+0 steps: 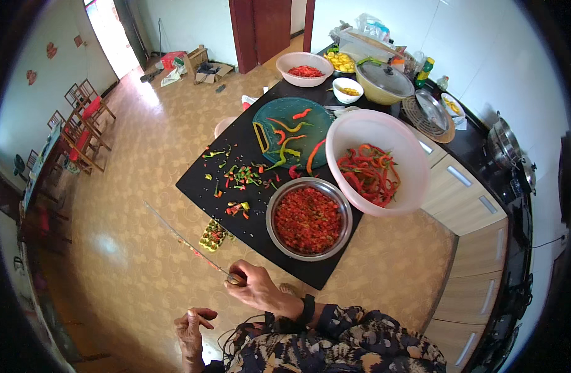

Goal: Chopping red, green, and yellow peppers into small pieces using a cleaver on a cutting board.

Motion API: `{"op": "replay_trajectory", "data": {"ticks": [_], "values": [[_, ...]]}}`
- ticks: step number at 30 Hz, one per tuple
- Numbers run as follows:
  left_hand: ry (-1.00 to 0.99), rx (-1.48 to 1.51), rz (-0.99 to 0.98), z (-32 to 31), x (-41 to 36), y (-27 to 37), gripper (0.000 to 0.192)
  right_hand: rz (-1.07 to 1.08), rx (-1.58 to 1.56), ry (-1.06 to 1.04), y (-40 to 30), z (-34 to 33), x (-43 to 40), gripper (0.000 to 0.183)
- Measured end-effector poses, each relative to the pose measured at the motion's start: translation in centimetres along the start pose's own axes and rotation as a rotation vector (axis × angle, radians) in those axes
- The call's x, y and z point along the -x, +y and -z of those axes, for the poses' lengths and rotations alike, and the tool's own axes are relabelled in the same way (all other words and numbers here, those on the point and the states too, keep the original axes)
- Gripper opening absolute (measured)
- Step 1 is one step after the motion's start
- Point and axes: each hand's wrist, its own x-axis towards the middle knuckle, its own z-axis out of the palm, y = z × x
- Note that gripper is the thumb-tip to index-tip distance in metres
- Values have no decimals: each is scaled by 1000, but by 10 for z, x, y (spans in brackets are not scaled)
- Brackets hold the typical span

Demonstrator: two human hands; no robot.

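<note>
My right hand (pixel 257 286) grips the handle of a kitchen knife (pixel 192 245), its blade seen almost edge-on with red bits clinging along it. Lower left, my left hand (pixel 192 328) is raised with bent fingers, apart from everything and holding nothing. Beyond the knife, a steel bowl (pixel 270 233) full of chopped red chilli (pixel 309 219) rests near the corner of a black countertop (pixel 285 268). Several whole red and green chillies (pixel 285 149) lie on a round green chopping board (pixel 271 109). Right of it, a large pink-white plastic basin (pixel 378 128) holds whole red chillies (pixel 369 175).
Cut chilli stems (pixel 243 177) and seeds litter the countertop's left part. Below its edge is a yellow tray (pixel 213 235) with scraps. Behind stand a pink basin (pixel 285 74), a white bowl (pixel 347 98) and a lidded pot (pixel 383 95). Cabinets (pixel 462 182) line the right; chairs (pixel 80 135) stand left.
</note>
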Motion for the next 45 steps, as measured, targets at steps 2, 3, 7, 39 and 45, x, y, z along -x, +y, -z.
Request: {"op": "replay_trajectory", "data": {"ticks": [2,3,7,39,45], "values": [[-41,-66,63,11,-16,2,66,-24,16,6,-5,0,-10,22],[-13,-71,73,14,-22,4,66,-25,2,-20,-4,-1,-14,22],[-159,-16,11,28,-67,11,63,-123,39,50,10,-13,-34,21],[-124,59,13,420,-458,-11,53,-386,-182,828,44,-244,-427,15],[-104,-69,-25,436,-594,27,61,-387,-309,688,72,-274,-568,19]]}}
